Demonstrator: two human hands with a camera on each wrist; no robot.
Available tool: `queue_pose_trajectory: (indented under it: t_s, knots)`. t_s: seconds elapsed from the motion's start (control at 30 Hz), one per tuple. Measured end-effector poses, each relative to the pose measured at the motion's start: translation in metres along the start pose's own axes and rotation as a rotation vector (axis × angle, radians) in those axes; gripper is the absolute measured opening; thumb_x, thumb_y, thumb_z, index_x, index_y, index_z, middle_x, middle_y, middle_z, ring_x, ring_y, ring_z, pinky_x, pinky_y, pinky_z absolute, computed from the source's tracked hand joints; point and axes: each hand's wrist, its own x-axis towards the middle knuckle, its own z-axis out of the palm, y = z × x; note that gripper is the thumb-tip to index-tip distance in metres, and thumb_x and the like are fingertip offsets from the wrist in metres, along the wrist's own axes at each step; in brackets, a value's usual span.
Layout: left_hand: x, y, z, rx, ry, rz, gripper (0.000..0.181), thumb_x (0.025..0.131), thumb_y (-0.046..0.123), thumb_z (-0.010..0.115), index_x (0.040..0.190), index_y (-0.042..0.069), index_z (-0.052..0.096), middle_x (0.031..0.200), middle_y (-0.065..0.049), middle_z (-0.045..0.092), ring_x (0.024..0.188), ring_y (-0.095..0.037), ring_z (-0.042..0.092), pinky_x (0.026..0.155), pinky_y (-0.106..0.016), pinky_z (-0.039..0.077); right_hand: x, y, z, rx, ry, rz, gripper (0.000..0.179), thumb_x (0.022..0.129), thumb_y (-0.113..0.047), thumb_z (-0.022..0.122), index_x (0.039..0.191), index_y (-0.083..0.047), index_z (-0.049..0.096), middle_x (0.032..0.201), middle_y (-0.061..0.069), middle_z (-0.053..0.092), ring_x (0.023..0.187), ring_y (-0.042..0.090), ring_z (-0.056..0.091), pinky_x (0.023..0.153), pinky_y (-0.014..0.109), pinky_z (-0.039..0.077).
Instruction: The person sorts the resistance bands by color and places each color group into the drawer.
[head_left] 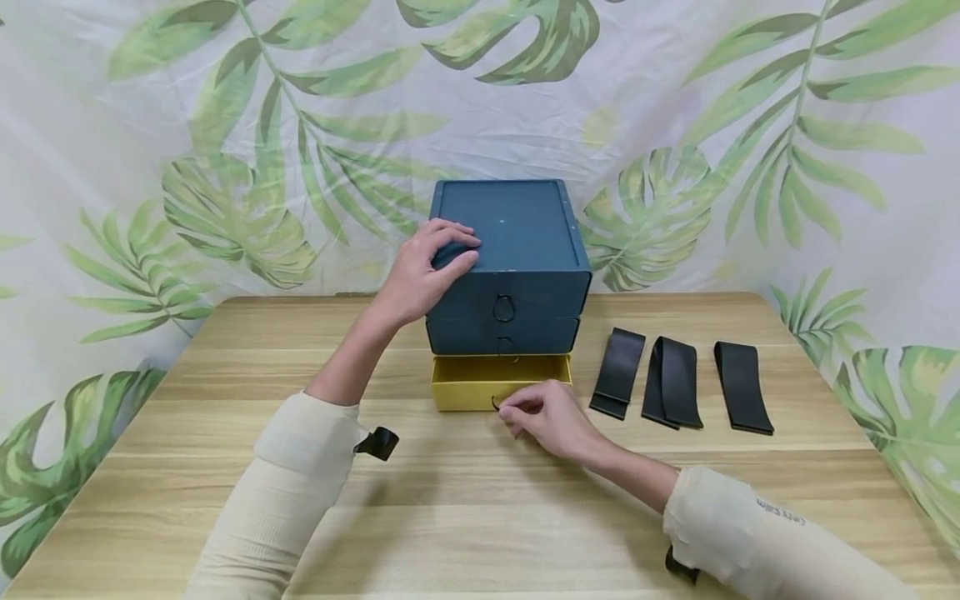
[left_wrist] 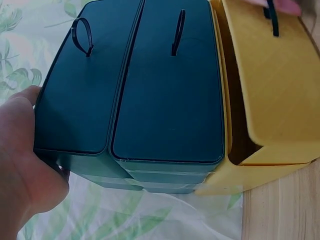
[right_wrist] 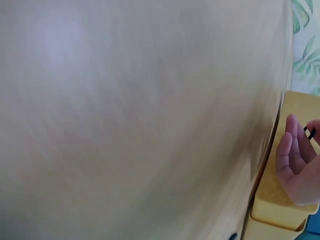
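A stack of drawer boxes stands at the back middle of the table, with two blue drawers (head_left: 467,293) above a yellow drawer (head_left: 465,395). The yellow drawer is pulled partly out, and what shows of its inside is bare. My left hand (head_left: 426,271) rests on the top left edge of the blue box, also seen beside it in the left wrist view. With thumb and fingers my right hand (head_left: 551,419) pinches the black loop (right_wrist: 312,134) on the yellow drawer's front. Black loops (left_wrist: 82,37) hang on the blue fronts too.
To the right of the stack lie three folded black strips: one nearest the boxes (head_left: 619,371), a middle one (head_left: 678,382) and a far right one (head_left: 742,387). Behind the wooden table (head_left: 480,517) hangs a leaf-patterned cloth (head_left: 495,117).
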Motion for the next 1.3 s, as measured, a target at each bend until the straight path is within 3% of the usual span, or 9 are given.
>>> queue_pose_trajectory:
  t_s: [0.13, 0.33, 0.53, 0.77, 0.87, 1.03, 1.1, 1.2, 1.3]
  knots:
    - [0.000, 0.000, 0.000, -0.001, 0.004, -0.006, 0.028, 0.104, 0.016, 0.061, 0.123, -0.002, 0.071, 0.138, -0.017, 0.059, 0.134, -0.033, 0.049, 0.117, -0.051, 0.035, -0.010, -0.004, 0.004, 0.071, -0.011, 0.045, 0.013, 0.096, -0.009, 0.074, 0.101, 0.002, 0.080, 0.084, 0.013, 0.077, 0.072, 0.029, 0.075, 0.066, 0.023, 0.055]
    - [0.000, 0.000, 0.000, 0.003, 0.006, 0.002, 0.028, 0.105, 0.016, 0.061, 0.123, -0.002, 0.071, 0.137, -0.017, 0.059, 0.133, -0.033, 0.050, 0.116, -0.051, 0.035, -0.023, -0.011, 0.003, 0.115, -0.110, 0.081, 0.010, 0.097, -0.005, 0.072, 0.095, 0.002, 0.078, 0.077, 0.013, 0.075, 0.071, 0.030, 0.074, 0.061, 0.030, 0.058]
    - [0.000, 0.000, 0.000, -0.005, 0.003, -0.001, 0.028, 0.105, 0.016, 0.061, 0.123, -0.002, 0.071, 0.137, -0.018, 0.059, 0.133, -0.033, 0.050, 0.117, -0.051, 0.035, -0.032, -0.016, 0.002, 0.176, -0.153, 0.102, 0.010, 0.097, -0.003, 0.071, 0.094, 0.005, 0.077, 0.079, 0.016, 0.075, 0.071, 0.033, 0.075, 0.058, 0.031, 0.058]
    - [0.001, -0.001, 0.001, -0.001, 0.005, 0.001, 0.028, 0.104, 0.015, 0.062, 0.123, -0.003, 0.071, 0.138, -0.018, 0.059, 0.134, -0.034, 0.049, 0.117, -0.051, 0.035, -0.036, -0.017, 0.002, 0.165, -0.171, 0.106, 0.010, 0.097, -0.001, 0.070, 0.094, 0.005, 0.076, 0.079, 0.016, 0.075, 0.072, 0.032, 0.075, 0.061, 0.034, 0.060]
    - [0.001, 0.000, 0.001, 0.001, 0.004, -0.002, 0.028, 0.104, 0.016, 0.062, 0.123, -0.003, 0.071, 0.138, -0.018, 0.059, 0.134, -0.034, 0.049, 0.117, -0.051, 0.035, -0.036, -0.018, -0.002, 0.152, -0.233, 0.123, 0.010, 0.097, -0.002, 0.070, 0.100, 0.006, 0.075, 0.083, 0.016, 0.076, 0.074, 0.031, 0.075, 0.062, 0.032, 0.060]
    - [0.001, -0.001, 0.001, -0.003, 0.003, 0.001, 0.028, 0.105, 0.016, 0.061, 0.124, -0.003, 0.071, 0.138, -0.018, 0.059, 0.134, -0.033, 0.049, 0.117, -0.051, 0.035, -0.035, -0.026, -0.027, 0.159, -0.460, 0.131, 0.029, 0.098, -0.007, 0.071, 0.122, 0.008, 0.068, 0.095, 0.016, 0.078, 0.083, 0.030, 0.076, 0.076, 0.026, 0.060]
    - [0.001, -0.001, 0.001, -0.005, 0.004, 0.001, 0.028, 0.105, 0.016, 0.060, 0.124, -0.002, 0.071, 0.138, -0.017, 0.059, 0.134, -0.033, 0.049, 0.117, -0.051, 0.035, -0.033, -0.028, -0.043, 0.178, -0.537, 0.124, 0.033, 0.099, -0.010, 0.071, 0.126, 0.008, 0.067, 0.100, 0.019, 0.078, 0.089, 0.033, 0.076, 0.079, 0.030, 0.060]
    - [0.000, -0.001, 0.001, -0.006, 0.005, -0.002, 0.028, 0.105, 0.016, 0.060, 0.123, -0.002, 0.071, 0.138, -0.017, 0.059, 0.134, -0.033, 0.049, 0.116, -0.051, 0.035, -0.028, -0.025, -0.070, 0.211, -0.578, 0.116, 0.031, 0.100, -0.012, 0.069, 0.123, 0.009, 0.067, 0.105, 0.025, 0.075, 0.093, 0.039, 0.075, 0.079, 0.040, 0.062]
    - [0.000, 0.000, 0.001, -0.005, 0.006, -0.003, 0.028, 0.104, 0.016, 0.061, 0.123, -0.002, 0.071, 0.138, -0.017, 0.059, 0.134, -0.033, 0.049, 0.117, -0.051, 0.035, -0.021, -0.014, -0.100, 0.224, -0.538, 0.092, 0.026, 0.102, -0.011, 0.066, 0.116, 0.011, 0.067, 0.104, 0.031, 0.072, 0.091, 0.043, 0.073, 0.076, 0.048, 0.061]
